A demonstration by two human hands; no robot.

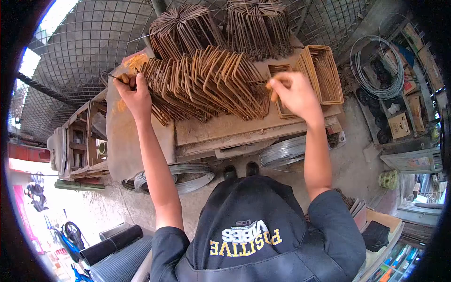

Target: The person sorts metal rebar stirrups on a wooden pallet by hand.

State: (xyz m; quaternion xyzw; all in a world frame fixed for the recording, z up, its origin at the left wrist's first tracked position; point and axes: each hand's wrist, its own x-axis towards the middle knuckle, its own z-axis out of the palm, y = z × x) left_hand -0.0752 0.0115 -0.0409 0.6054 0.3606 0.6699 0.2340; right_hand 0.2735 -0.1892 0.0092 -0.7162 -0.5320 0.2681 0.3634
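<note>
A long row of rusty bent steel stirrups leans on a worn wooden workbench. My left hand presses against the left end of the row, fingers closed around a small tool with a wooden handle. My right hand grips the right end of the row, pinching the last stirrup near its corner. Both arms reach forward over the bench.
More stirrup bundles stand at the back and a square stack lies at the right. Wire coils lie under the bench, another coil at the right. Mesh fencing rises behind. Boxes crowd the right side.
</note>
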